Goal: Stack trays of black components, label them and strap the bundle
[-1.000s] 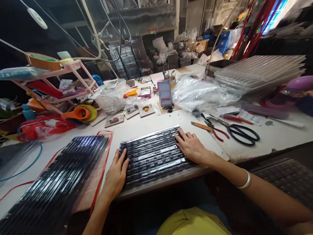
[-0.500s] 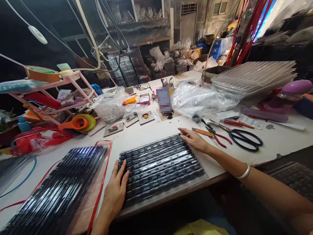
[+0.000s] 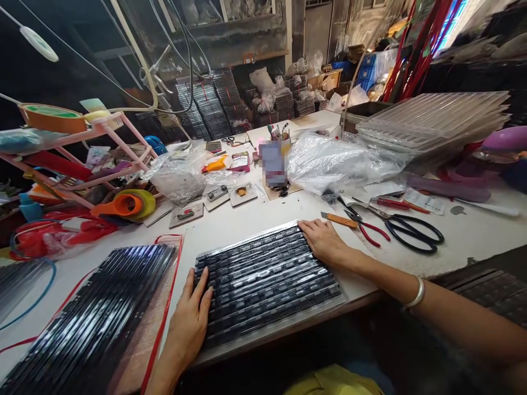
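A clear plastic tray [image 3: 272, 277] lies on the white table before me, filled with rows of dark strips that look like electronic parts. Along its left edge rests my left hand [image 3: 190, 312], fingers spread, fingertips and thumb on the tray's rim. My right hand [image 3: 325, 241] bends its fingers closely over the far right corner; the thumb is hidden. To the left is a stack of long black strips [image 3: 93, 312] in a similar tray, with red strap [image 3: 164, 312] beside it. An orange-handled cutter [image 3: 340, 219] lies just beyond my right hand.
Red-handled pliers [image 3: 366, 227] and black-handled scissors [image 3: 415, 233] lie to the right. Behind are crumpled clear plastic bags [image 3: 341, 162] and stacked empty trays [image 3: 436, 120]. A pink rack [image 3: 123, 142] and an orange tape dispenser [image 3: 125, 204] stand at the left; small square blocks [image 3: 242, 193] sit mid-table.
The fingers of my right hand, stretched out before, are now bent in over the tray's corner. My left hand stays at the left edge. The view has shifted slightly.
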A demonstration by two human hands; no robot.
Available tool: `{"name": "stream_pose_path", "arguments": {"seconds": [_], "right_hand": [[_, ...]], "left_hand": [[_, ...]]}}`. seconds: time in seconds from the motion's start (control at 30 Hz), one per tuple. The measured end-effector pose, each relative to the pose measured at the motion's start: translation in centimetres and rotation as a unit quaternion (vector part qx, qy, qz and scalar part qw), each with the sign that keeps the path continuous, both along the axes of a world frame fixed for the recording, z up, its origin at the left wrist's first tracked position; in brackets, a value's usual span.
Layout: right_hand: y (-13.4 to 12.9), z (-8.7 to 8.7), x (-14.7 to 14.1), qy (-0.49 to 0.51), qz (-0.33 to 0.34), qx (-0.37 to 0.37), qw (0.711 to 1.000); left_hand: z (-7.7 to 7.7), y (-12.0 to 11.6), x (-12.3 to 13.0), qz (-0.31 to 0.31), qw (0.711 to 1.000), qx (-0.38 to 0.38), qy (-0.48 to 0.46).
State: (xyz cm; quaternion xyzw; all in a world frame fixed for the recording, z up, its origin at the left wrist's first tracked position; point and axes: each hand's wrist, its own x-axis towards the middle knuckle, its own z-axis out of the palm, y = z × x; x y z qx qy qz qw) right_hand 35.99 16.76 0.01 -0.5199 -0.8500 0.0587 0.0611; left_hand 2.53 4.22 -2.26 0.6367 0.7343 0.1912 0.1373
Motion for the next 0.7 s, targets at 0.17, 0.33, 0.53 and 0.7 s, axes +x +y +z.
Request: {"name": "stream_pose_path", "arguments": {"seconds": [0.17, 0.33, 0.53, 0.7], "right_hand": [[-1.0, -0.2, 0.3, -0.013, 0.02, -0.044, 0.999], [-3.3, -1.5, -0.6, 0.008, -0.026, 0.021, 0.999], [-3.7, -1.7, -0.7, 0.091, -0.047, 0.034, 0.994], [-7.4, -1.3, 1.8, 0.168, -0.071, 0.014, 0.983]], "left_hand": [[0.0, 0.0, 0.5, -0.01, 0.997, 0.015, 0.075], [1.3, -0.5, 1.5, 0.02, 0.991, 0.029, 0.126], [1.5, -1.2, 1.3, 0.04, 0.995, 0.066, 0.062], [1.4, -0.7, 0.5, -0.008, 0.996, 0.071, 0.044]]}}
